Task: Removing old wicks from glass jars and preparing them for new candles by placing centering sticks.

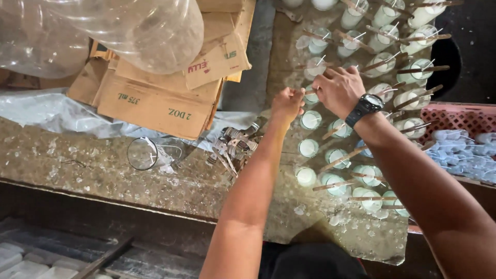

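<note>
Clear glass jars hold white wax, thin brown sticks across their rims. Tan cardboard boxes carry green and red print. Black wristwatch — pink latticed crate — pale blue pieces, perhaps wax.

On the desk, rows of wax-filled glasses with sticks across their rims fill the right side. Both hands meet over the rows, the left hand just left of the right hand. Left of the glasses lies a pile of metal clips, then an empty glass. Flattened cartons lie behind, under plastic bags. A crate sits at far right.
</note>
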